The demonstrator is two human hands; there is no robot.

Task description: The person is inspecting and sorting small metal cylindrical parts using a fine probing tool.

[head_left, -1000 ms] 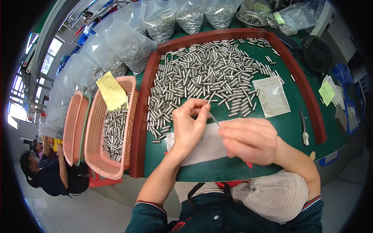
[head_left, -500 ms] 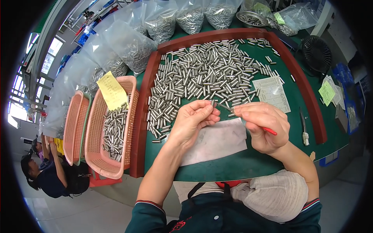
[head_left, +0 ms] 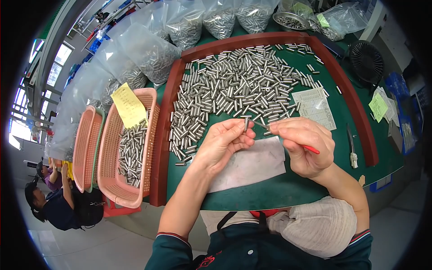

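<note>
Between thumb and fingers, my left hand point(head_left: 226, 143) pinches a short metal cylinder point(head_left: 246, 123) that stands nearly upright. My right hand point(head_left: 308, 145) grips a thin tool with a red handle point(head_left: 311, 149); its slim metal shaft point(head_left: 259, 123) points left at the cylinder. Whether the tip touches it or goes inside, I cannot tell. Both hands hover over a pale cloth point(head_left: 252, 164) near the front of the green table. Just beyond them spreads a big heap of similar metal cylinders point(head_left: 229, 85).
A red-brown wooden frame point(head_left: 164, 153) borders the heap. Left of it stand pink baskets point(head_left: 105, 148), one holding cylinders and a yellow note. Filled plastic bags point(head_left: 155, 58) line the back. On the right lie a printed sheet point(head_left: 314, 108), tweezers-like tool point(head_left: 351, 144) and black fan point(head_left: 366, 62).
The cylinder in my left fingers now stands more upright and shows more of its length. Both hands stay almost in place. In the background at left, people's arms have shifted slightly.
</note>
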